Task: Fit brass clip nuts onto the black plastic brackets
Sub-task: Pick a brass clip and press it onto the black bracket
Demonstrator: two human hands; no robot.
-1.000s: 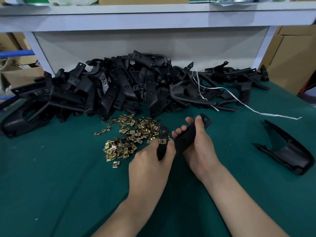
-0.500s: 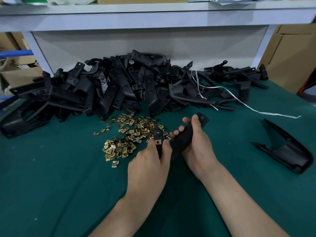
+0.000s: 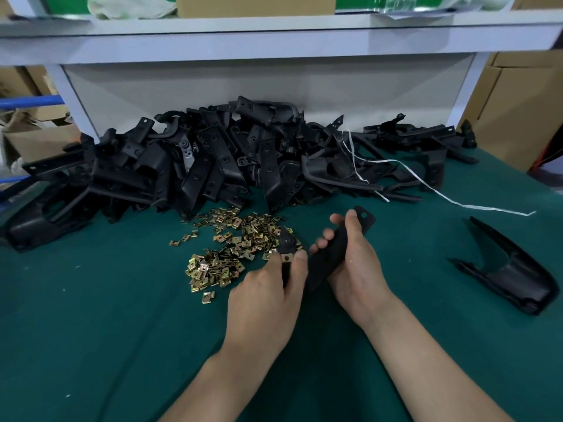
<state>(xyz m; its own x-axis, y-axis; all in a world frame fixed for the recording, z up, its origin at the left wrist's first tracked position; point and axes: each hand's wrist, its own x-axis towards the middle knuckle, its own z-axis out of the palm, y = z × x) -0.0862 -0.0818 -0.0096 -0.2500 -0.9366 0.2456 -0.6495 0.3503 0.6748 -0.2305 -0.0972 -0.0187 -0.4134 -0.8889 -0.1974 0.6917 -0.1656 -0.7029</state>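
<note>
The left hand (image 3: 268,287) and right hand (image 3: 356,269) clamped one bracket (image 3: 320,263) beside the nut pile (image 3: 231,242); behind the pile lay heaped brackets (image 3: 213,166).

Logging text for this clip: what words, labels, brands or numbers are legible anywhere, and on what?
No text can be read in this frame.
Cardboard boxes: plain faces, no print visible.
Papers on the shelf: any print too blurred to read.
Black brackets and brass clip nuts: no legible markings.
</note>
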